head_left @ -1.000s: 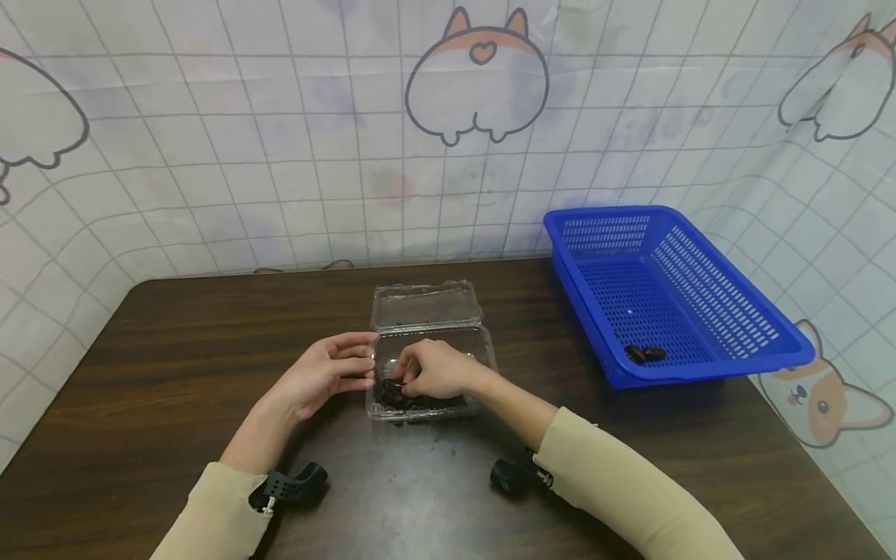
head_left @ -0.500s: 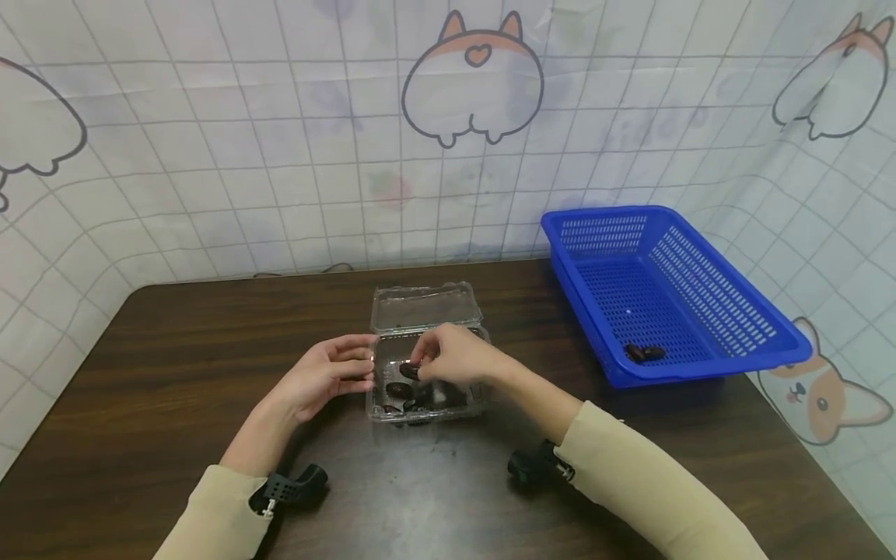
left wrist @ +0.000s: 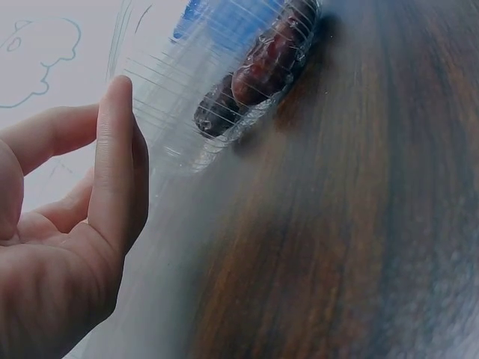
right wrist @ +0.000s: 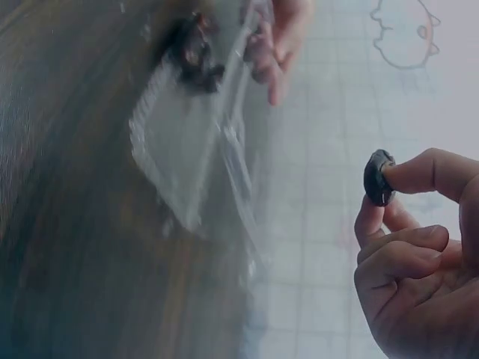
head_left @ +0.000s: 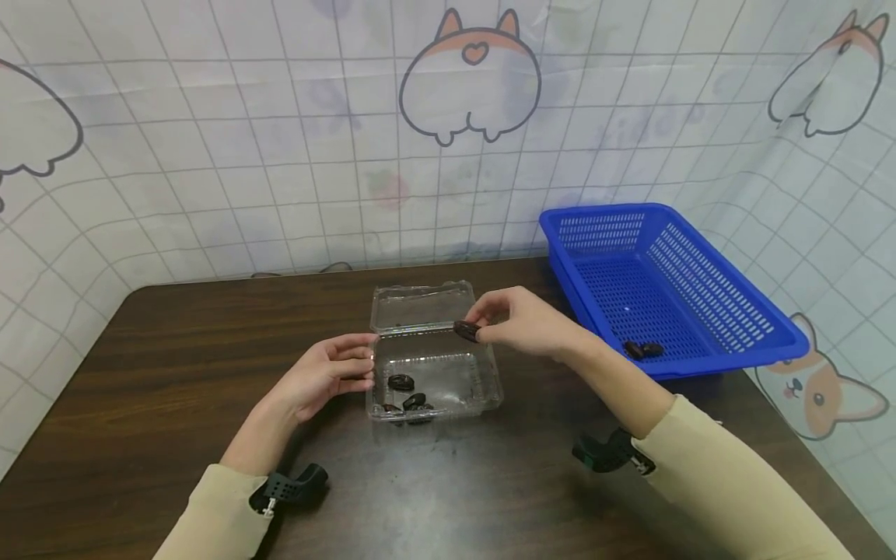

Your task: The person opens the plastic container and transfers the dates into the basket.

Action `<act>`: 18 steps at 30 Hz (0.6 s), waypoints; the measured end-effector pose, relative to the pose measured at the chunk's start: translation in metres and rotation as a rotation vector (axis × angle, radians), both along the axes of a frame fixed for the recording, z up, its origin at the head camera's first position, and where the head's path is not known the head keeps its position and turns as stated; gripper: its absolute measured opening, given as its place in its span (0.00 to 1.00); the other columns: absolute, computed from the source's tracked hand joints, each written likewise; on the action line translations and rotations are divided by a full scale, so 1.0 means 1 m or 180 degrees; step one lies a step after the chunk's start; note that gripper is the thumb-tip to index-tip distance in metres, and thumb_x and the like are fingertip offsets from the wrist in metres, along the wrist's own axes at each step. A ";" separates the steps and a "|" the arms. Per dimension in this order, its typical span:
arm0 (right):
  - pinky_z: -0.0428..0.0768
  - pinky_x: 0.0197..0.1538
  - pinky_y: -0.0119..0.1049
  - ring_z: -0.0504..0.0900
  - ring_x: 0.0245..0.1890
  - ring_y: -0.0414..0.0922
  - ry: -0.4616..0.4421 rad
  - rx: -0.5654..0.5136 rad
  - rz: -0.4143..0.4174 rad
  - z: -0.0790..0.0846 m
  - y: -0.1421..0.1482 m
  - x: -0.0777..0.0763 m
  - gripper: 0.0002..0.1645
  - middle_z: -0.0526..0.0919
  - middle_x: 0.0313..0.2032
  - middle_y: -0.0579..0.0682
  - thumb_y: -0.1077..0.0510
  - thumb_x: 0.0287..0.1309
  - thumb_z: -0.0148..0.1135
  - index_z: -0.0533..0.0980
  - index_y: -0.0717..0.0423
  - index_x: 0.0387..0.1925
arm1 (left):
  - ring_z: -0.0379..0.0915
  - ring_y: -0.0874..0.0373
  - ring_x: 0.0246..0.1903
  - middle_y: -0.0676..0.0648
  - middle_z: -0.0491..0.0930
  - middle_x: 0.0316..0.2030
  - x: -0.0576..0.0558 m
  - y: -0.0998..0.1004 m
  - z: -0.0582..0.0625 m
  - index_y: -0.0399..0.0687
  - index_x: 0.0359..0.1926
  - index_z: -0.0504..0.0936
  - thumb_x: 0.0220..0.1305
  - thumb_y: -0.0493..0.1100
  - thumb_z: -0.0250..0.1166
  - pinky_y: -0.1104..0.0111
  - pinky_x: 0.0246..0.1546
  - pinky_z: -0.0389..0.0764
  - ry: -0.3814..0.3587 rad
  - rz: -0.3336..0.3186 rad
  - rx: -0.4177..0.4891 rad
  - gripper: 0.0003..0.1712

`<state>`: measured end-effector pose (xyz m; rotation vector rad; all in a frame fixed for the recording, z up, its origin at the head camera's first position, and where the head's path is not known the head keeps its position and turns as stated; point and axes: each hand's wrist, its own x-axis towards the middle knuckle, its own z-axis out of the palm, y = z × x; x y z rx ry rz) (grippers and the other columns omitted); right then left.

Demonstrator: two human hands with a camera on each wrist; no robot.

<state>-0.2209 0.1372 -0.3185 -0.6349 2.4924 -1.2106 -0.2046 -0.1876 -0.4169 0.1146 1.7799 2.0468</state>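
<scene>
A dark brown wrinkled date [head_left: 467, 331] is pinched between the thumb and fingers of my right hand [head_left: 528, 320], above the right back rim of a clear plastic clamshell box [head_left: 448, 381]. The same date [right wrist: 379, 178] shows against the wall in the right wrist view. Inside the box several more dates [head_left: 401, 382] lie toward the left and front. My left hand [head_left: 329, 375] rests its fingertips against the box's left side, fingers fairly straight. Through the box wall, the left wrist view shows dates [left wrist: 262, 71] beyond that hand [left wrist: 82, 217].
To the right stands a blue perforated basket [head_left: 700, 365] with a couple of dates [head_left: 642, 350] in its near corner. The box's hinged lid [head_left: 423, 307] lies folded back behind it. A patterned cloth wall [head_left: 301, 171] borders the dark wooden table [head_left: 210, 327].
My right hand has come up out of the box with a date and moved to the right and back. The left hand stays at the box's side.
</scene>
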 end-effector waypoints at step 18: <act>0.58 0.15 0.32 0.53 0.13 0.39 -0.0321 -0.0292 -0.0566 0.025 0.081 0.006 0.17 0.72 0.47 0.57 0.55 0.62 0.63 0.76 0.54 0.51 | 0.78 0.55 0.35 0.39 0.70 0.47 0.000 -0.001 0.001 0.37 0.67 0.64 0.64 0.33 0.63 0.58 0.46 0.83 0.0006 -0.0009 -0.0027 0.31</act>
